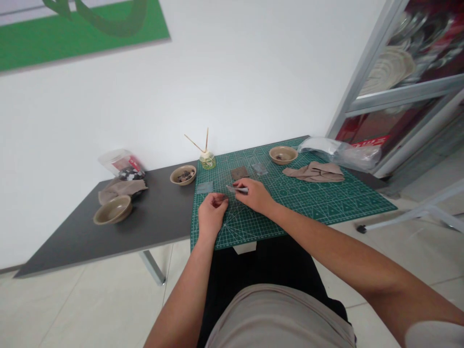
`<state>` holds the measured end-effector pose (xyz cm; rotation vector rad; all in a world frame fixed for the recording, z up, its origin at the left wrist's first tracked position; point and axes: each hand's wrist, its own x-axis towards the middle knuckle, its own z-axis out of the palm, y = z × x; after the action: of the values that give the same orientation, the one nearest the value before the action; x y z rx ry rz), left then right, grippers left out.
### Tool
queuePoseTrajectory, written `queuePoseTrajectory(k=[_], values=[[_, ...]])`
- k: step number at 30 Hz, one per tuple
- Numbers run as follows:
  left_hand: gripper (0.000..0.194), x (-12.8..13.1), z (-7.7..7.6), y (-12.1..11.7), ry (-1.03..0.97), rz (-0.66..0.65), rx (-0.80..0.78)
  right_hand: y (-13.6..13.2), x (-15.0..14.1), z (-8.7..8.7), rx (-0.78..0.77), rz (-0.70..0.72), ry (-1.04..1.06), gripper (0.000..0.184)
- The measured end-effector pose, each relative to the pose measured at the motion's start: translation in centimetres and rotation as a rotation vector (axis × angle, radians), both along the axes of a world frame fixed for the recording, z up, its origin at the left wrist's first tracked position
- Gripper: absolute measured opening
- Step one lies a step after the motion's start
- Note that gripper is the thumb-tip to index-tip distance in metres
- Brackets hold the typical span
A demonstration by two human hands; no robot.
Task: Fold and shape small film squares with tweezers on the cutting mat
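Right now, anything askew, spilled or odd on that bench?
Mostly tidy. The green cutting mat overhangs the dark grey table's front edge. A clear plastic jar lies tipped on its side at the far left. Left hand and right hand pinch small pieces; nothing looks spilled.

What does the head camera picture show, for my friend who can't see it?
Two bare hands meet over a green cutting mat on a dark table: the right hand holds a small grey tool, the left hand pinches something tiny.
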<state>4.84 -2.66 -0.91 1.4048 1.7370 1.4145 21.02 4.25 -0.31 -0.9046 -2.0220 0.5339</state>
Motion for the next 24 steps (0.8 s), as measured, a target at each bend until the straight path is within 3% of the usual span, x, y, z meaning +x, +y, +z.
queuePoseTrajectory(k=[8, 24], values=[[0.01, 0.3, 0.9, -0.6, 0.09, -0.021, -0.002, -2.0, -0.6, -0.8, 0.179, 0.123, -0.192, 0.034], [0.008, 0.3, 0.9, -0.8, 0.138, 0.014, -0.011, -2.4, -0.5, -0.9, 0.33, 0.198, -0.308, 0.043]])
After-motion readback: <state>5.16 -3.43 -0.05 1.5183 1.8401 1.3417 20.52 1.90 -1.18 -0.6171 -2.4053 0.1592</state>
